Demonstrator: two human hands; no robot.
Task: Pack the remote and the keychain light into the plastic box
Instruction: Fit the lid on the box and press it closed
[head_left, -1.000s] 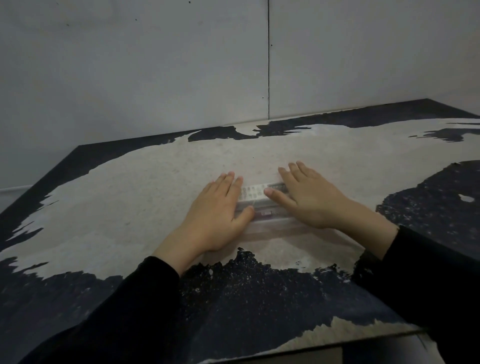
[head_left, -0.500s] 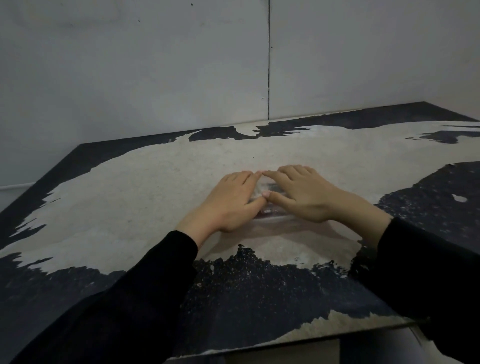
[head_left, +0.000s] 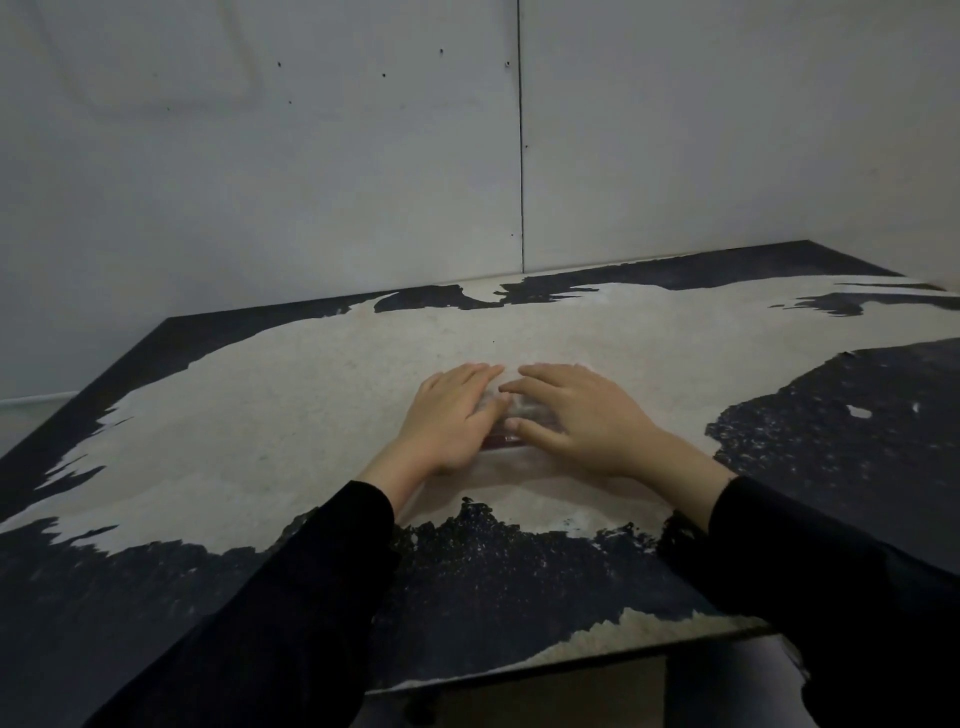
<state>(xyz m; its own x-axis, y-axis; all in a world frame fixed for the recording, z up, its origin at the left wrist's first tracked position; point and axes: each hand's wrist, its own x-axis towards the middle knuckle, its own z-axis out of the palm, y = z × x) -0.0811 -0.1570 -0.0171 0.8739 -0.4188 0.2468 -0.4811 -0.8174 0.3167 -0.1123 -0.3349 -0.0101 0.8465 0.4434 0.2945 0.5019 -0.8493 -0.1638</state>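
Note:
A clear plastic box (head_left: 511, 415) lies on the table's pale middle patch, almost wholly covered by both hands. My left hand (head_left: 451, 415) rests flat on its left part, fingers together and pointing away. My right hand (head_left: 574, 415) lies flat on its right part, thumb across the near edge. Only a narrow strip of the lid shows between the hands, with something dark and reddish under it. The remote and the keychain light cannot be made out.
The table (head_left: 260, 415) has a worn top, pale in the middle and black at the edges. A grey wall (head_left: 363, 156) stands close behind it. The table's front edge (head_left: 571, 660) runs below my black sleeves.
Both hands have slid inward over the box until their fingertips nearly meet. The white label seen a second ago is now hidden under them.

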